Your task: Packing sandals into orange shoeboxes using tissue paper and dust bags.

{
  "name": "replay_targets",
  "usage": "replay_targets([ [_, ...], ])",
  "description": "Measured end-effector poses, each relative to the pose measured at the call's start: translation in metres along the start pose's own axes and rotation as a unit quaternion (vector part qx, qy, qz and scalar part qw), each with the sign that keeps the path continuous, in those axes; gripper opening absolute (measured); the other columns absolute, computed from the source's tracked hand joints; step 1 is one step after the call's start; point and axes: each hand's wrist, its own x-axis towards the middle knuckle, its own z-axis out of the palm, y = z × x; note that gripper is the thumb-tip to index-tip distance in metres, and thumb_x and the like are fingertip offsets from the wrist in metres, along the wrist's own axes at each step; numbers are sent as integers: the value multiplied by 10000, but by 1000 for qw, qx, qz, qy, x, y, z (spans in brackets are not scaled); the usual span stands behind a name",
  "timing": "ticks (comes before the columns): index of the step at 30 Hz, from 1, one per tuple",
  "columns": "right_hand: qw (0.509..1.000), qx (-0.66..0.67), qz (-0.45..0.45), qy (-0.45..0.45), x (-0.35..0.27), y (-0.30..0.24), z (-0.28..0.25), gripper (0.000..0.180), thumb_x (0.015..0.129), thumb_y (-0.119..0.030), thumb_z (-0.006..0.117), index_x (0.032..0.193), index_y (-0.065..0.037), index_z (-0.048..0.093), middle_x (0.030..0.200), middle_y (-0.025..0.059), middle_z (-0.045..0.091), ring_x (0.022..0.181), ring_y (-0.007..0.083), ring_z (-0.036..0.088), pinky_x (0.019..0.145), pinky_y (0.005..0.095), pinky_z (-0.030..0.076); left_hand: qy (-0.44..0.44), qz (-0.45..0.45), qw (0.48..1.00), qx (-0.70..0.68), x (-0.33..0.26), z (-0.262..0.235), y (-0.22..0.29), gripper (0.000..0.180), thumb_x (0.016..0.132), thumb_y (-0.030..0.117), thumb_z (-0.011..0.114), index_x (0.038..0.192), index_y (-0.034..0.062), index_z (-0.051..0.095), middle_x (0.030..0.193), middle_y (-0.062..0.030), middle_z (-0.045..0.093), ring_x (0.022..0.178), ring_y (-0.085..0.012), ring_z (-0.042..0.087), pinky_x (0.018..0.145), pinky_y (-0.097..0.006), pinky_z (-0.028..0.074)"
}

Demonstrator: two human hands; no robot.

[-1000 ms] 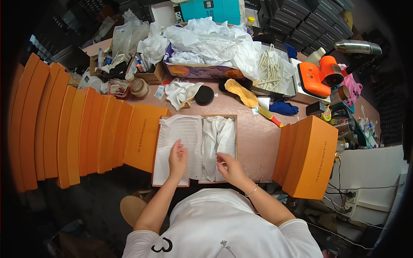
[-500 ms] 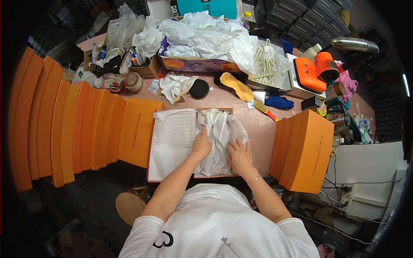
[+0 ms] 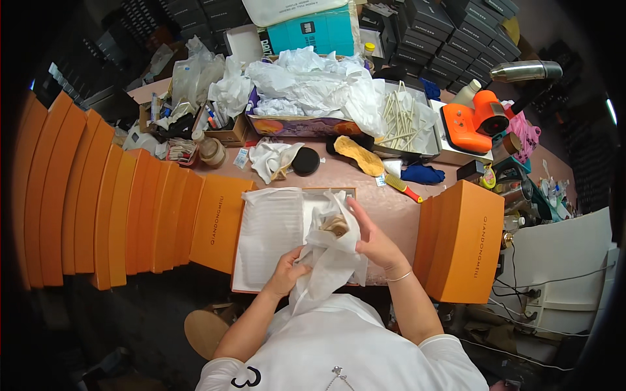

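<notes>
Between my hands, above an orange box [image 3: 248, 288] lined with white, is a bundle of white tissue paper [image 3: 324, 259]. A tan, looped item [image 3: 336, 225] shows through the bundle's open top; most of it is hidden, so its kind is unclear. My left hand [image 3: 287, 272] pinches the paper on the near left side. My right hand [image 3: 379, 246] grips the bundle from the right, thumb near me and fingers on the far side. A ribbed white sheet [image 3: 268, 234] covers the left part of the box.
Orange boxes [image 3: 147, 215] stand in a row at the left, and more orange boxes [image 3: 464, 241] at the right. Behind are a yellow insole [image 3: 358, 155], a brush [image 3: 404, 187], a black round lid [image 3: 305, 161] and a carton of crumpled tissue [image 3: 306, 124].
The tissue bundle has come up out of the box in my hands and tilted toward me. Its top has parted, showing the tan item. The view has shifted slightly.
</notes>
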Motion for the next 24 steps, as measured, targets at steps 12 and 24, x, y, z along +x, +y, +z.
replay_targets([
  [12,992,2,116,50,-28,50,41,423,845,-108,690,1234,-17,550,1139,88,625,900,114,583,751,291,506,69,26,993,-95,-50,12,-17,680,797,247,657,1364,-17,391,1239,-94,545,1138,-172,526,1004,-309,390],
  [24,926,-314,-164,131,-6,-56,6,481,800,-170,717,1239,-38,571,1139,99,629,979,219,607,901,324,461,88,52,991,90,-44,-20,26,629,777,99,721,1331,-9,443,1178,-78,581,1064,-157,551,938,-299,442],
])
